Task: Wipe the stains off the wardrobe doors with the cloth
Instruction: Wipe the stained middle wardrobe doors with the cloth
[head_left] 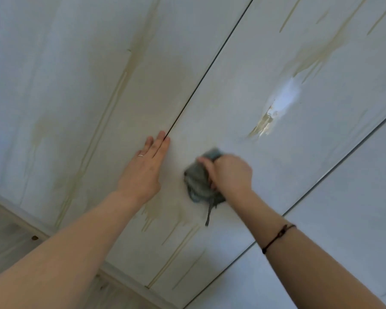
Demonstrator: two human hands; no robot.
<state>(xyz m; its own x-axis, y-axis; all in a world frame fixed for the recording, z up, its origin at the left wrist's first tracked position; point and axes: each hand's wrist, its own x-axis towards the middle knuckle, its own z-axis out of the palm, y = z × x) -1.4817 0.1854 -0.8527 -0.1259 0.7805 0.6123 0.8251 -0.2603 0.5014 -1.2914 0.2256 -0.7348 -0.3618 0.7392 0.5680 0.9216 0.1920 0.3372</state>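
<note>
Here the left hand [143,172] lies flat on the wardrobe doors [76,85], fingers straight and together. Their tips touch the lower end of the dark gap [210,70] between two doors. A ring [140,155] sits on one finger. Right of the gap, the right hand [230,175] is curled tight round a grey-blue cloth [197,181] and presses it against the door. A loose strand of the cloth hangs below the hand. Hand and cloth are blurred, so how the cloth is folded is hard to tell. A thin dark cord [276,237] circles the right forearm.

Yellowish stains [140,43] run in long drips left of the gap. More spread right of it: one patch just below the left wrist, near the cloth, and another higher up, well above the right hand. Between that upper patch and the cloth, also right of the gap, a bright patch [283,97] shines on the door.
</note>
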